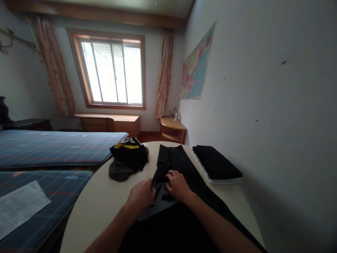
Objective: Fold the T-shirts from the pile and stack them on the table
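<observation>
A black garment with a grey, black-marked patch is spread lengthwise over the round table, its narrow end at the far edge. My left hand is closed on the cloth's left edge beside the patch, thumb and fingers pinched together. Just to the right, my right hand lies on the same garment with curled fingers and the thumb bent in, gathering some of the fabric. Folds run between the two hands. Both fingertips' contact with the cloth is partly hidden in the dark material.
On the cream tabletop a crumpled black, grey and yellow clothing heap lies left. A folded black cloth stack with white layers beneath sits right, near the wall. Plaid mattresses and a paper sheet are further left.
</observation>
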The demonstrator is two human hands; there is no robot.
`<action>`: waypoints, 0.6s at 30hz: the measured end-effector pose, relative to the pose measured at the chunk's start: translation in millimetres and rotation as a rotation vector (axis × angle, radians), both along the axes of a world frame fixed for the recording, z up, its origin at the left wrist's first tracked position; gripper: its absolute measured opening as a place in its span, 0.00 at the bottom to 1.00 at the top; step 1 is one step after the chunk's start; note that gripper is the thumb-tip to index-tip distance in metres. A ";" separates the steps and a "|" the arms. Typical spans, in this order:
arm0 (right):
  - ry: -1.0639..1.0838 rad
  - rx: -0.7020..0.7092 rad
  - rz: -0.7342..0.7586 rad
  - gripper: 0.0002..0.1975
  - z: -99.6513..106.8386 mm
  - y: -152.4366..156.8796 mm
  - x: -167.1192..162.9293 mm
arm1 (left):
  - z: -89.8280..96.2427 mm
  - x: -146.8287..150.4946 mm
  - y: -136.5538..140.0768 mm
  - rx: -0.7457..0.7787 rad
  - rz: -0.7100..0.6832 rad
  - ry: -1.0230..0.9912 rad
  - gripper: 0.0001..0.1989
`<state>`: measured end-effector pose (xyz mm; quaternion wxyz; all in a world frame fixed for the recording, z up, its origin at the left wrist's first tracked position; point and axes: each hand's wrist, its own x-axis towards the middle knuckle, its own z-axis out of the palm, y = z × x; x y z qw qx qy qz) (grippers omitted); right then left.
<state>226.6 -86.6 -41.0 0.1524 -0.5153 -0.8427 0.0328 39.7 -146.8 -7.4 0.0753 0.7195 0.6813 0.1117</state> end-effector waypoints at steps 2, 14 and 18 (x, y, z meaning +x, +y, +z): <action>-0.029 -0.133 0.072 0.28 -1.8 -18.5 2.6 | 3.8 -1.5 2.8 0.032 -0.008 -0.099 0.07; 0.387 -0.256 0.258 0.14 8.7 -31.9 38.3 | -8.3 15.3 -2.4 -0.066 -0.327 -0.645 0.19; 0.424 -0.129 0.075 0.22 1.6 -26.5 45.6 | -15.5 16.3 -9.4 -0.219 -0.425 -0.474 0.31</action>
